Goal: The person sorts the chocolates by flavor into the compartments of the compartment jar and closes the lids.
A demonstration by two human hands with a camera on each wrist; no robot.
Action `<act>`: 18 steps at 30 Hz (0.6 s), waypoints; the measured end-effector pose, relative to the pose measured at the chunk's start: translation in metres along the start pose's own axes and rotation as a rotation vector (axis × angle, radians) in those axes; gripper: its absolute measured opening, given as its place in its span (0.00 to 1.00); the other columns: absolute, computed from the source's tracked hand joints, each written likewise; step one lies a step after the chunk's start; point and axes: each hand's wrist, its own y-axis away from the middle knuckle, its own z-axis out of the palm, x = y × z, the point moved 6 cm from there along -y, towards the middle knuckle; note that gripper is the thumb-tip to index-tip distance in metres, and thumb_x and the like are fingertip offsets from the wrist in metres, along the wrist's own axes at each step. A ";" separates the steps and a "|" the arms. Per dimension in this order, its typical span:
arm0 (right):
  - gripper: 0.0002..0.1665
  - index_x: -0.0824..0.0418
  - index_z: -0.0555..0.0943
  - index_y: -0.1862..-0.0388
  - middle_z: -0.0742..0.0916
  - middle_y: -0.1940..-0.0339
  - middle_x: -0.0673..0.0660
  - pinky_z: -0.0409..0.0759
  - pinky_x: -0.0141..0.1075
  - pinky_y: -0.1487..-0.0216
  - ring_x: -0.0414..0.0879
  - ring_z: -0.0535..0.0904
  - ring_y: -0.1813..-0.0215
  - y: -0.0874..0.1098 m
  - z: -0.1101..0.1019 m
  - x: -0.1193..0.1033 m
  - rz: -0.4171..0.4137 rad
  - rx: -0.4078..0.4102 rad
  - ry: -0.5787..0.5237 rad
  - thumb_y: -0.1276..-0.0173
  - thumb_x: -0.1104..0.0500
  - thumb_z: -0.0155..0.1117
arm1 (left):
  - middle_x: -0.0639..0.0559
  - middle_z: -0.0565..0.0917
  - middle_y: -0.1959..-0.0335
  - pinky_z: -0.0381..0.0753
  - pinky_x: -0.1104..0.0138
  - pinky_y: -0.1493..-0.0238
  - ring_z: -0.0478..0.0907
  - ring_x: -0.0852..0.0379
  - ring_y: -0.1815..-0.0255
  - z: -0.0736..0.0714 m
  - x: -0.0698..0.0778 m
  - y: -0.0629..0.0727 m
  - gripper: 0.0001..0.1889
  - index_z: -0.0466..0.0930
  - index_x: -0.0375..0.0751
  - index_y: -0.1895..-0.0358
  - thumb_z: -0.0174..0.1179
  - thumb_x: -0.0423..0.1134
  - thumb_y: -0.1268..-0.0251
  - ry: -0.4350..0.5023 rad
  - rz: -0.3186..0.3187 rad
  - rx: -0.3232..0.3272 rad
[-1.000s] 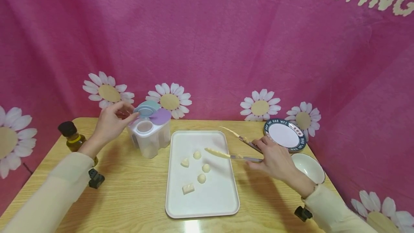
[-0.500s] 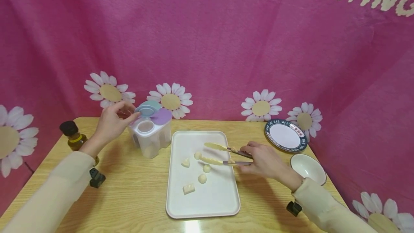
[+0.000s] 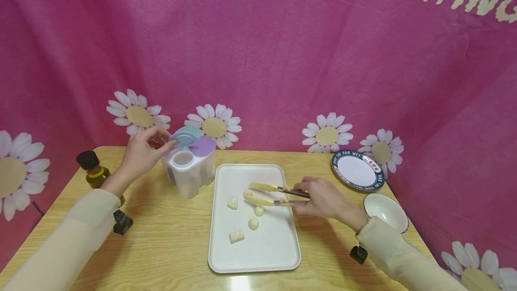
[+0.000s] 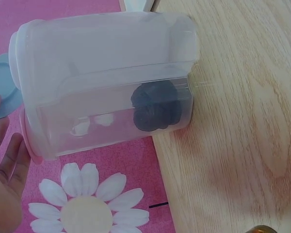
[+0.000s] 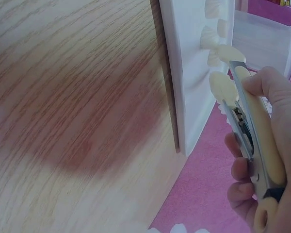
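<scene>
Pink cloth point(image 3: 262, 57) with daisies, backing wooden table point(image 3: 169, 241). Left hand point(image 3: 141, 149) out at box point(image 3: 187, 185), fingertips pinching its raised blue lid point(image 3: 186, 137); dark lump point(image 4: 156, 106) inside. And right hand point(image 3: 321, 199), wrapped round tongs point(image 3: 262, 200), tips apart over tray point(image 3: 274, 246), near white pieces point(image 3: 236, 236) lying there! Bottle point(image 3: 97, 175) by left forearm; plate point(image 3: 355, 169), bowl point(image 3: 385, 212) out right.

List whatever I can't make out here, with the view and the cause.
Whether the tongs touch the pale piece at their tip: head view, pale on pale, too small.
Lower bottle: head view, mostly behind the left forearm.
What the dark lump is: left wrist view, blurred by the cloudy container.
Left hand, whole: left wrist view, cut by the left edge.
</scene>
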 end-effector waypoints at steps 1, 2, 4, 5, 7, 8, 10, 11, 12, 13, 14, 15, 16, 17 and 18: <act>0.20 0.51 0.90 0.57 0.83 0.71 0.43 0.67 0.27 0.75 0.32 0.70 0.74 -0.001 0.001 0.000 -0.001 -0.004 -0.001 0.46 0.43 0.78 | 0.37 0.88 0.55 0.73 0.85 0.60 0.84 0.41 0.54 0.000 0.000 0.000 0.12 0.83 0.36 0.50 0.69 0.39 0.29 0.001 0.000 -0.001; 0.20 0.51 0.90 0.57 0.83 0.71 0.43 0.66 0.27 0.75 0.32 0.70 0.74 -0.002 0.002 0.000 -0.003 -0.009 -0.002 0.46 0.43 0.78 | 0.37 0.88 0.55 0.73 0.85 0.60 0.84 0.41 0.54 0.000 0.000 0.000 0.12 0.83 0.36 0.50 0.69 0.39 0.29 0.001 -0.001 0.000; 0.21 0.52 0.90 0.56 0.82 0.71 0.43 0.66 0.27 0.75 0.32 0.69 0.74 -0.003 0.003 0.000 -0.009 -0.020 -0.009 0.46 0.43 0.78 | 0.38 0.88 0.55 0.73 0.85 0.60 0.84 0.42 0.54 0.000 0.000 0.000 0.12 0.83 0.36 0.50 0.69 0.39 0.29 0.000 -0.001 -0.001; 0.21 0.52 0.90 0.56 0.82 0.72 0.43 0.66 0.27 0.75 0.32 0.69 0.74 -0.004 0.004 0.000 -0.012 -0.026 -0.011 0.46 0.43 0.78 | 0.38 0.88 0.55 0.73 0.84 0.60 0.84 0.42 0.54 0.000 0.000 0.000 0.12 0.83 0.36 0.50 0.69 0.39 0.29 -0.001 0.000 0.000; 0.21 0.52 0.90 0.57 0.82 0.72 0.43 0.66 0.27 0.75 0.32 0.69 0.74 -0.005 0.005 0.000 -0.012 -0.038 -0.017 0.45 0.43 0.78 | 0.38 0.88 0.56 0.73 0.84 0.60 0.83 0.42 0.55 0.000 0.000 0.000 0.12 0.83 0.37 0.50 0.69 0.39 0.29 -0.002 -0.001 -0.001; 0.21 0.52 0.90 0.57 0.82 0.72 0.43 0.66 0.27 0.74 0.32 0.69 0.74 -0.005 0.005 0.000 -0.016 -0.043 -0.022 0.45 0.43 0.79 | 0.38 0.88 0.56 0.73 0.84 0.61 0.83 0.42 0.55 0.000 0.000 0.000 0.12 0.83 0.37 0.50 0.69 0.39 0.29 -0.003 -0.001 -0.001; 0.20 0.52 0.90 0.57 0.82 0.72 0.43 0.67 0.27 0.74 0.32 0.69 0.74 -0.006 0.006 0.000 -0.023 -0.047 -0.031 0.45 0.43 0.79 | 0.38 0.88 0.56 0.73 0.84 0.61 0.83 0.43 0.55 0.000 0.000 0.000 0.12 0.83 0.37 0.50 0.69 0.40 0.28 -0.002 -0.003 -0.002; 0.20 0.52 0.90 0.58 0.82 0.72 0.43 0.67 0.27 0.74 0.32 0.69 0.74 -0.006 0.006 0.000 -0.025 -0.047 -0.032 0.45 0.43 0.79 | 0.38 0.88 0.56 0.73 0.84 0.61 0.83 0.43 0.55 0.000 0.000 0.000 0.12 0.83 0.37 0.50 0.69 0.40 0.28 -0.003 -0.003 -0.001; 0.20 0.52 0.90 0.58 0.82 0.72 0.43 0.67 0.27 0.74 0.32 0.69 0.74 -0.006 0.006 0.000 -0.029 -0.048 -0.034 0.44 0.44 0.79 | 0.38 0.88 0.56 0.73 0.84 0.61 0.83 0.43 0.55 0.000 0.000 0.000 0.12 0.83 0.37 0.50 0.69 0.40 0.28 -0.003 -0.005 -0.001; 0.20 0.53 0.90 0.57 0.82 0.72 0.44 0.67 0.27 0.73 0.32 0.69 0.74 -0.006 0.007 0.000 -0.033 -0.047 -0.036 0.44 0.44 0.79 | 0.38 0.88 0.56 0.73 0.84 0.61 0.83 0.43 0.55 0.000 0.000 0.000 0.12 0.83 0.37 0.50 0.69 0.40 0.28 -0.003 -0.006 -0.001; 0.20 0.53 0.90 0.57 0.82 0.72 0.44 0.67 0.27 0.73 0.32 0.69 0.74 -0.006 0.007 0.000 -0.036 -0.045 -0.037 0.44 0.44 0.78 | 0.38 0.88 0.56 0.73 0.84 0.61 0.84 0.42 0.55 0.000 0.000 0.000 0.12 0.83 0.37 0.50 0.69 0.40 0.28 -0.004 -0.008 -0.001; 0.20 0.53 0.90 0.57 0.82 0.72 0.44 0.67 0.27 0.73 0.31 0.70 0.74 -0.006 0.007 0.000 -0.040 -0.042 -0.038 0.44 0.44 0.78 | 0.38 0.88 0.56 0.73 0.84 0.61 0.84 0.42 0.55 0.000 -0.001 0.000 0.12 0.83 0.37 0.50 0.69 0.40 0.28 -0.005 -0.010 0.000; 0.20 0.53 0.90 0.57 0.83 0.71 0.44 0.67 0.27 0.73 0.31 0.70 0.74 -0.005 0.007 0.000 -0.041 -0.038 -0.037 0.44 0.44 0.78 | 0.38 0.88 0.56 0.73 0.84 0.61 0.84 0.42 0.55 0.000 -0.001 0.000 0.12 0.83 0.37 0.50 0.69 0.40 0.28 -0.004 -0.012 -0.001; 0.20 0.53 0.90 0.56 0.83 0.71 0.44 0.67 0.27 0.73 0.31 0.70 0.74 -0.005 0.006 0.000 -0.044 -0.032 -0.037 0.44 0.44 0.78 | 0.38 0.88 0.56 0.73 0.84 0.61 0.84 0.42 0.55 -0.001 0.000 0.000 0.12 0.83 0.37 0.50 0.69 0.40 0.28 -0.005 -0.012 -0.002; 0.20 0.53 0.90 0.56 0.83 0.71 0.44 0.67 0.27 0.73 0.31 0.70 0.74 -0.005 0.005 0.000 -0.045 -0.023 -0.039 0.44 0.45 0.78 | 0.38 0.88 0.56 0.73 0.84 0.61 0.83 0.42 0.55 -0.001 0.000 0.000 0.12 0.83 0.37 0.50 0.69 0.40 0.28 -0.005 -0.014 -0.003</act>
